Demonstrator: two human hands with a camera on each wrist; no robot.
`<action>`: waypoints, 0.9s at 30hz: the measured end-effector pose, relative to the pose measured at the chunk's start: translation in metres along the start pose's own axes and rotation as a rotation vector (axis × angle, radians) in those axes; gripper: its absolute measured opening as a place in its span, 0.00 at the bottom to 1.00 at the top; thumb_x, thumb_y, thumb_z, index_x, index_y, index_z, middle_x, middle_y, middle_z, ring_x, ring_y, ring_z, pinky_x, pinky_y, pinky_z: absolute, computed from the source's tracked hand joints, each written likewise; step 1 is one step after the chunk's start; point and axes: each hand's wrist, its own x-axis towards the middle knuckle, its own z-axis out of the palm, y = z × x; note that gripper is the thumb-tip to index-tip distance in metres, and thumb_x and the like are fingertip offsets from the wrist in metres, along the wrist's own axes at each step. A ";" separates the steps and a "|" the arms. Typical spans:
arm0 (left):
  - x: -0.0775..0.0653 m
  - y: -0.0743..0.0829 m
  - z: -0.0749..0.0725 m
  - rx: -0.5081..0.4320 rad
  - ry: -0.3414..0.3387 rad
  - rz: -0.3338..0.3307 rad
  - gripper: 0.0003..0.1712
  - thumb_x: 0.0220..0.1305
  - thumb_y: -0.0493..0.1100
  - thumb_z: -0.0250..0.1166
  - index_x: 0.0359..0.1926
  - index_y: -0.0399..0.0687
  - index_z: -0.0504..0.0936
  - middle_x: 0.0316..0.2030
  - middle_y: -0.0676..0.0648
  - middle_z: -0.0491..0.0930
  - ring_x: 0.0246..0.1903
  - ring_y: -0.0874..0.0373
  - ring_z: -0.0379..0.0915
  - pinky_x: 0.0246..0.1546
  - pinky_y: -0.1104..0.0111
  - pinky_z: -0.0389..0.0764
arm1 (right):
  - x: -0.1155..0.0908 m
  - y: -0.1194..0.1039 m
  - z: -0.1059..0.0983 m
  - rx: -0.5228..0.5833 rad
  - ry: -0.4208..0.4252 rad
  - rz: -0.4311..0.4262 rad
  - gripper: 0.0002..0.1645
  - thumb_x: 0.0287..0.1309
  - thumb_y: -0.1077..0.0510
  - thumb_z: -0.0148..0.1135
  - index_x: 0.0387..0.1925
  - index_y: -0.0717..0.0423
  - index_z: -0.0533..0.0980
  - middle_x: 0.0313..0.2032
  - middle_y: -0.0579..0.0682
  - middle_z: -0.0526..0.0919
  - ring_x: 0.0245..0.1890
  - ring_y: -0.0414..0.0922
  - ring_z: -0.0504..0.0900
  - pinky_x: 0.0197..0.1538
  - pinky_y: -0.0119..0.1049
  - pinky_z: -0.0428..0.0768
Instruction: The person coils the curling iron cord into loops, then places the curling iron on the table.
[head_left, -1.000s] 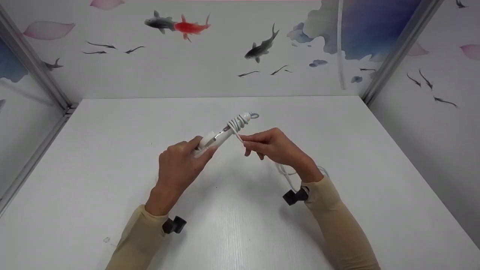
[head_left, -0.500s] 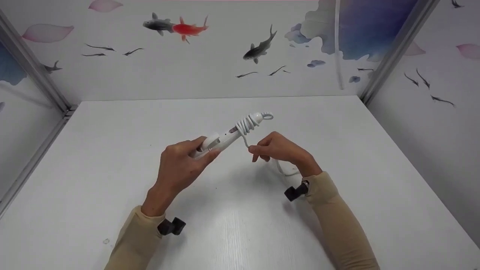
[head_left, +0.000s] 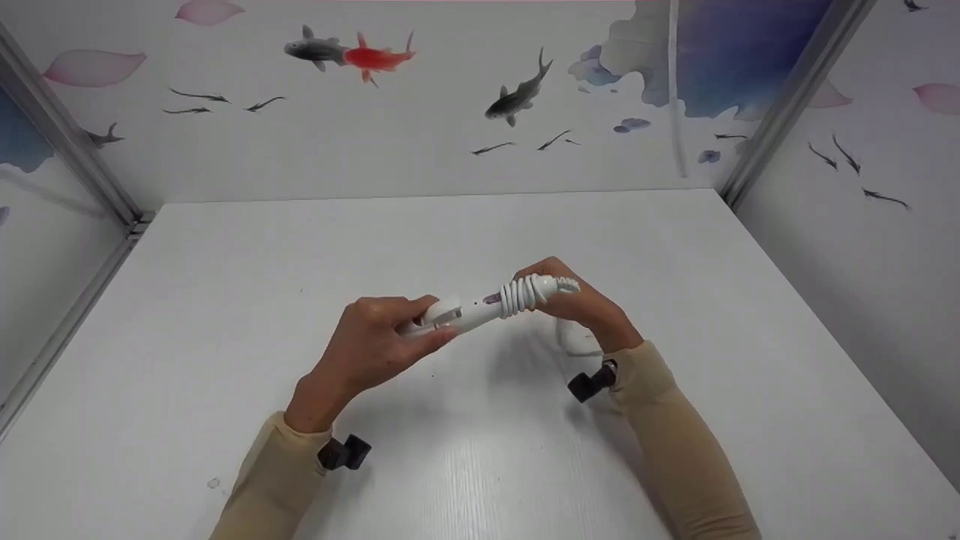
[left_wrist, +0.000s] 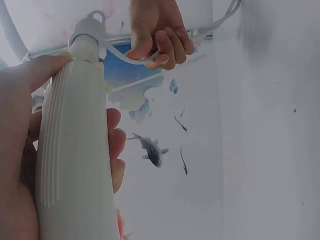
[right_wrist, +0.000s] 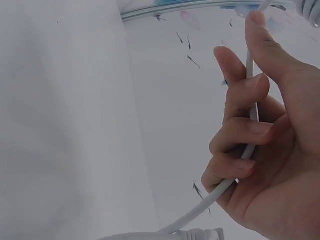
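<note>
My left hand (head_left: 379, 330) grips a white hair styling iron (head_left: 472, 315), which slants up to the right above the table. Its thick ridged body (left_wrist: 80, 150) fills the left wrist view, with the thumb along one side and fingertips on the other. White cord (head_left: 517, 297) is coiled in several turns round the iron's far end. Behind that end, my right hand (head_left: 592, 311) is partly hidden in the head view. The right wrist view shows the cord's free length (right_wrist: 252, 112) running through its curled fingers, the thumb against it.
Loose cord (head_left: 574, 352) hangs by the right wrist, and a ribbed white cord part (right_wrist: 200, 234) shows low in the right wrist view. The white table (head_left: 225, 300) is bounded by panels printed with fish (head_left: 517, 97).
The iron's coiled end has swung down and to the right, so it now overlaps the right hand. The right hand has passed behind the iron with the cord. The left hand has turned slightly rightward.
</note>
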 end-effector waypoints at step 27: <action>-0.001 0.000 -0.009 0.293 -0.049 0.108 0.16 0.57 0.54 0.75 0.40 0.51 0.87 0.21 0.49 0.84 0.18 0.62 0.73 0.21 0.71 0.74 | -0.023 -0.046 -0.016 -0.061 0.073 -0.133 0.10 0.65 0.57 0.63 0.40 0.57 0.86 0.33 0.48 0.83 0.30 0.43 0.77 0.34 0.31 0.77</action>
